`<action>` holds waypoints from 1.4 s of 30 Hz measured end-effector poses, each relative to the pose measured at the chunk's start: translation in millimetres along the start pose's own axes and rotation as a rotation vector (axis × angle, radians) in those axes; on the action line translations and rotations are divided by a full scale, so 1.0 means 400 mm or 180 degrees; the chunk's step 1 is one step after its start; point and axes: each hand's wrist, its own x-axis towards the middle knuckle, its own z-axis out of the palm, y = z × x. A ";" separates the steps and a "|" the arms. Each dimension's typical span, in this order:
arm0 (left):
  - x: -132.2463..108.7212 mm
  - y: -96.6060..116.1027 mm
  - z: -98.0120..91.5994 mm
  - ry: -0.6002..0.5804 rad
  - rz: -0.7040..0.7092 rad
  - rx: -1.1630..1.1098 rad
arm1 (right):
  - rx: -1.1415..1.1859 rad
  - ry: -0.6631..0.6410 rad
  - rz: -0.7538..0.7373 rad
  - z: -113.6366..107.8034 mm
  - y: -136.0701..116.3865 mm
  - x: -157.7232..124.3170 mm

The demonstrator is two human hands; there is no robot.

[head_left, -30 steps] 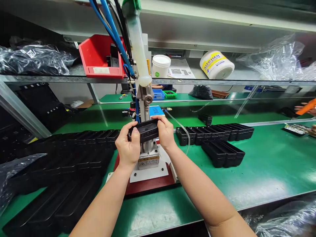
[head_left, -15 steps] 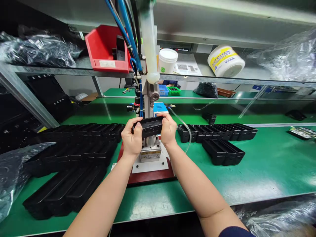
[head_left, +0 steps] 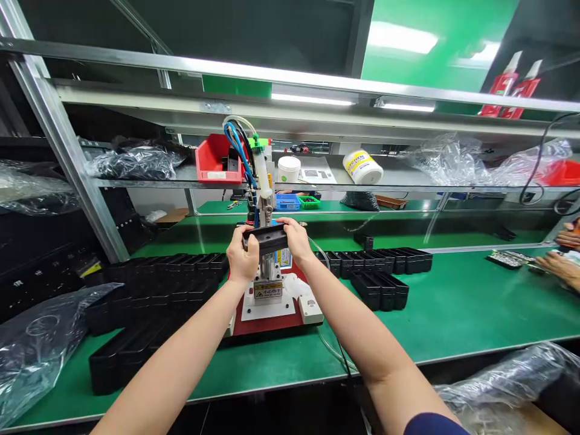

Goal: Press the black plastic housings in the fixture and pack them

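Between both hands I hold a long black plastic housing [head_left: 268, 239], raised in front of a small bench press [head_left: 267, 275]. My left hand [head_left: 243, 254] is closed on its left end, thumb on the near side. My right hand [head_left: 296, 238] grips the right end, fingers over the top edge. The press stands on a dark red base [head_left: 267, 326] with a warning label at its front. Rows of similar black housings [head_left: 149, 296] lie to the left of the press, and more black housings [head_left: 380, 289] stand on its right.
A metal shelf [head_left: 317, 180] above holds a red bin [head_left: 216, 162], a white tub [head_left: 289, 169] and a tipped white tub [head_left: 362, 167]. Plastic film [head_left: 40, 344] covers the bench's left corner. Another person's hand [head_left: 562, 266] is at the far right beside some small parts [head_left: 505, 258].
The camera view has pulled back and tilted up, bringing the upper shelf and another person's hands into sight. Both my hands keep hold of the black housing in front of the press.
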 end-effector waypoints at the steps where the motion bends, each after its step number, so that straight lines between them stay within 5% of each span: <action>1: -0.018 0.016 -0.014 0.0007 0.0112 -0.0022 | 0.0077 0.0057 0.0019 -0.002 -0.014 -0.024; 7: -0.151 0.096 -0.114 -0.0204 0.0797 -0.0343 | 0.0568 -0.0182 0.0191 -0.034 -0.088 -0.226; 11: -0.190 0.146 -0.166 -0.0488 0.1232 -0.0553 | 0.0588 -0.0341 0.0255 -0.053 -0.131 -0.321; 16: -0.227 0.192 -0.216 -0.0604 0.1410 -0.0555 | 0.0602 -0.0050 0.0334 -0.045 -0.153 -0.398; 26: -0.304 0.194 -0.261 -0.0631 0.1639 -0.0438 | 0.1046 0.0232 0.0466 -0.011 -0.130 -0.506; 33: -0.317 0.215 -0.302 -0.1007 0.2276 -0.0116 | 0.2223 -0.0252 0.1565 -0.026 -0.135 -0.563; 42: -0.358 0.251 -0.345 -0.0993 0.2369 0.0151 | 0.2503 -0.0083 0.1607 -0.025 -0.179 -0.602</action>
